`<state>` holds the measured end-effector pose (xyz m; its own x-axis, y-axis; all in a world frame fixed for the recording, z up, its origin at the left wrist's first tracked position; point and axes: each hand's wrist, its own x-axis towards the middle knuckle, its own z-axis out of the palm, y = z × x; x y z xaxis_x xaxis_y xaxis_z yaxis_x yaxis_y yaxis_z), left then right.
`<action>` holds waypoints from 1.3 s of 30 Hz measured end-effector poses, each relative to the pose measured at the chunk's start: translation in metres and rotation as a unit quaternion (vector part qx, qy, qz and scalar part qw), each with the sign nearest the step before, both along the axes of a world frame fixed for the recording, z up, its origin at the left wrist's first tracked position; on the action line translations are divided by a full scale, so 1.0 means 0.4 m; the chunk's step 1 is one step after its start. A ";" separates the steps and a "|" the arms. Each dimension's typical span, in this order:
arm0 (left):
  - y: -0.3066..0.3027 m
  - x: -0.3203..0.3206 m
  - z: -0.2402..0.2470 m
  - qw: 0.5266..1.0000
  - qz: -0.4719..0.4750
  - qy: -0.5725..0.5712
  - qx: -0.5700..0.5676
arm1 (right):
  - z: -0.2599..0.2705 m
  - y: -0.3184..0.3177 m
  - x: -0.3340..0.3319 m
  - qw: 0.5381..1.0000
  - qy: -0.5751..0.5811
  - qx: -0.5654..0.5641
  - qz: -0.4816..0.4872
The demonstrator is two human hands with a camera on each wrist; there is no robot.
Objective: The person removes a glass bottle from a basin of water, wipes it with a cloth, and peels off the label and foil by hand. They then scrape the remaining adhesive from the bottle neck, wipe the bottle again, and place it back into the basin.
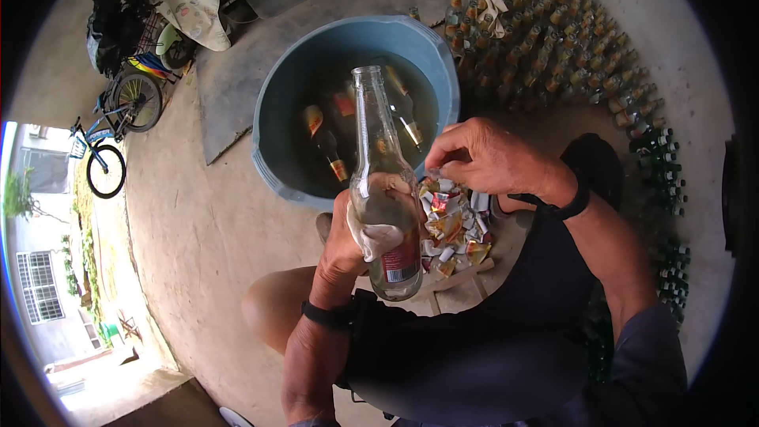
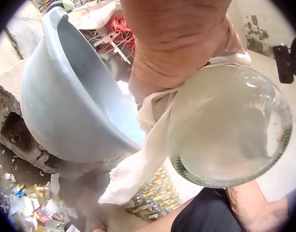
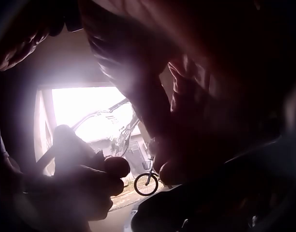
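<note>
My left hand (image 1: 345, 229) grips a clear glass bottle (image 1: 379, 138) around its lower body, with a white cloth (image 1: 374, 239) between palm and glass. The bottle stands nearly upright, and part of a red label with a barcode (image 1: 401, 269) shows low on it. In the left wrist view, the round bottle base (image 2: 225, 130) faces the camera beside the hanging cloth (image 2: 140, 169). Just right of the bottle, my right hand (image 1: 494, 156) has curled fingers, with thumb and forefinger pinching what looks like a small pale scrap. The right wrist view is very dark.
A blue basin (image 1: 273, 162) of murky water holds several labelled bottles (image 1: 322, 138). Torn label scraps (image 1: 458, 225) lie heaped below my right hand. Massed bottles (image 1: 545, 39) stand at the back right, with green bottles (image 1: 668, 182) along the wall. A bicycle (image 1: 107, 138) is parked left.
</note>
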<state>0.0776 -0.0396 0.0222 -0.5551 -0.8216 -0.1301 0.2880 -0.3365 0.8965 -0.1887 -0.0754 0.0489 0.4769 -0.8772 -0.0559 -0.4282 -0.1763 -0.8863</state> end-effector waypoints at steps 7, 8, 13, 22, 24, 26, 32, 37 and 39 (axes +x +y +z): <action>0.039 -0.005 0.036 0.999 -0.046 0.009 0.005 | -0.045 0.162 0.034 0.985 0.164 -0.002 0.047; 0.045 -0.006 0.031 0.999 -0.048 -0.012 -0.011 | -0.067 0.181 0.030 0.986 0.161 -0.026 0.034; 0.117 0.014 -0.056 0.993 0.031 0.079 0.083 | -0.111 0.223 0.024 0.986 0.110 -0.122 0.031; 0.182 -0.002 -0.006 0.994 -0.005 0.083 0.071 | -0.120 0.230 0.025 0.982 0.125 -0.138 0.020; 0.182 -0.006 0.011 0.982 -0.029 0.157 0.097 | -0.120 0.230 0.027 0.986 0.087 -0.141 0.003; 0.191 -0.017 0.032 0.973 -0.018 0.188 0.131 | -0.118 0.207 0.034 0.996 0.033 -0.074 -0.029; 0.189 -0.011 0.023 0.980 -0.010 0.151 0.125 | -0.018 0.199 0.017 0.926 -0.303 0.216 -0.065; 0.203 -0.021 0.050 0.973 0.018 0.155 0.168 | 0.010 0.212 0.030 0.880 -0.364 0.291 -0.091; 0.203 -0.013 0.036 0.982 0.008 0.125 0.139 | 0.001 0.214 0.030 0.871 -0.379 0.297 -0.097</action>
<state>0.0725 0.0417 0.0366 -0.5860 -0.7824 -0.2110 0.4946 -0.5515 0.6717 -0.1768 0.0100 0.0494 0.4210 -0.8689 -0.2603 0.3488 0.4200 -0.8378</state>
